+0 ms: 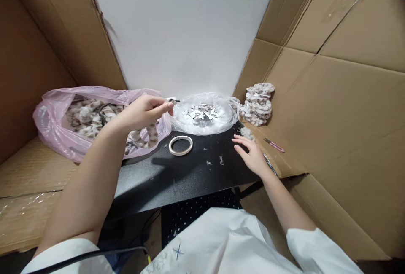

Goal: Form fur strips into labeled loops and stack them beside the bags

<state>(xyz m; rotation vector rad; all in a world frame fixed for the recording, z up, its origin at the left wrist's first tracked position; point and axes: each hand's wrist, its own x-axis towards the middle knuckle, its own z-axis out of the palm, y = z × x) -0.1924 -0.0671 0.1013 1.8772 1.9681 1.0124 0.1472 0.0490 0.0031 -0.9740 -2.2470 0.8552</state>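
My left hand point(150, 109) is raised over the right side of a pink plastic bag, thumb and fingers pinched together. A small mottled fluffy piece with a dark tip point(176, 101) sticks out from its fingertips; the rest of it is hidden by the hand. Below the hand, a fluffy brown-and-white strip point(152, 135) curves down at the bag's edge; whether it joins the held piece, I cannot tell. My right hand point(249, 152) is low over the table's right side, fingers apart and holding nothing. Beside it are a tuft of grey fluff point(247, 132) and partly hidden metal scissors point(270, 165).
The pink bag point(52, 139) holds fluffy pieces. A clear bag point(180, 124) contains white cut tags point(202, 114). A tape roll point(171, 146) lies on the black table point(190, 177). Fluffy loops point(257, 103) are stacked by pink thread snips point(274, 145). Cardboard walls point(348, 97) stand either side.
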